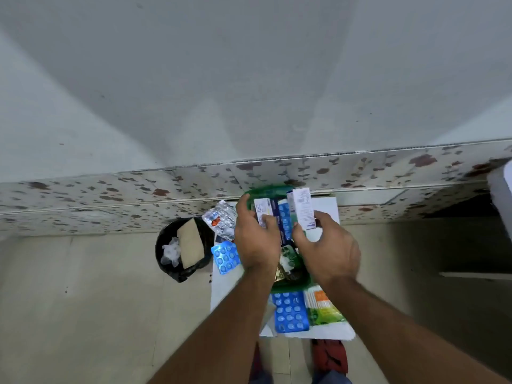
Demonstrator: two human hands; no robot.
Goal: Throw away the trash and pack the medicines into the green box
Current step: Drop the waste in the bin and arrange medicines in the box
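Over the green box (291, 284), each hand's fingers grip 1 carton: left (256, 239), right (329, 250).

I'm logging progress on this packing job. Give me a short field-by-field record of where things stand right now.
left hand: holds a small white carton over the green box
right hand: holds a taller white carton upright over the green box
in the box: blue blister strip, other packs
still on table: blue blister strips, silver strips, cotton buds pack
trash bin: on the floor left of the table, holds trash
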